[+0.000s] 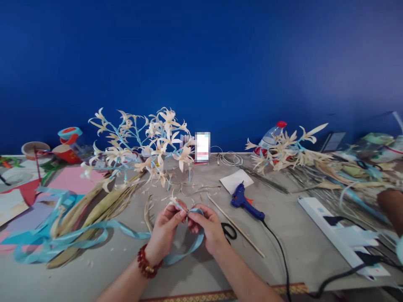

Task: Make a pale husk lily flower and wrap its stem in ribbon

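My left hand (170, 220) pinches the stem of a small cream flower (172, 201), whose petals stick out above the fingers. Opposite it, nearly touching, my right hand (204, 224) is closed on a light blue ribbon (200, 241) at the stem. From there the ribbon loops down beneath both hands and trails off left across the table. Black scissors (228, 231) lie just right of my right hand, partly hidden by it. A thin wooden stick (237, 226) and a blue glue gun (244, 201) rest farther right.
Finished-looking cream flower sprays (157, 147) stand at the back left. Dried husks (103, 209) and coloured paper (74, 180) cover the left side. A white power strip (333, 235) with black cords lies right, near more flowers (283, 149) and a red-capped bottle (273, 134). A lit phone (202, 144) stands behind.
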A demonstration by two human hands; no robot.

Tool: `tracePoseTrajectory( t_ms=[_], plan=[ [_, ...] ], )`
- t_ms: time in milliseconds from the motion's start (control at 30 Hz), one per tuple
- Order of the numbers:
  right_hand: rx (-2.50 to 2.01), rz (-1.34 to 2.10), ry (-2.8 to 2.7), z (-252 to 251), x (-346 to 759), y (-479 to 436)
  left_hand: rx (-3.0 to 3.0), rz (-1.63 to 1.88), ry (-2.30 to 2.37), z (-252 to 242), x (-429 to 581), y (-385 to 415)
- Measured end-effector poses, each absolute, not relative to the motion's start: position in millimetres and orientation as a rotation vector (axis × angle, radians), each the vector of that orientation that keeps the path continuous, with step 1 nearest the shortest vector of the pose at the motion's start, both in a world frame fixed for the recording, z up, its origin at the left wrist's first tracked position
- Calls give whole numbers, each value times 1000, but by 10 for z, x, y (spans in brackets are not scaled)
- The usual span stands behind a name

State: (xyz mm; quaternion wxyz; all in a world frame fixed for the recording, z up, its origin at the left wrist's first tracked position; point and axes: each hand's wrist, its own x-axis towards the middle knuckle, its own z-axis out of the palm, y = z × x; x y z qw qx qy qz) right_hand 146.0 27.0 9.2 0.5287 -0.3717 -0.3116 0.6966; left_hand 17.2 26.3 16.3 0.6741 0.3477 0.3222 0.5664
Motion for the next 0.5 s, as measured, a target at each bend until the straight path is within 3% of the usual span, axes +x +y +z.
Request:
tracePoseTrajectory(
  t_ms=[500],
  plan=[
    [-871,1804,-581,147,1434,263,760,1274,660,198,199,250]
  ],
)
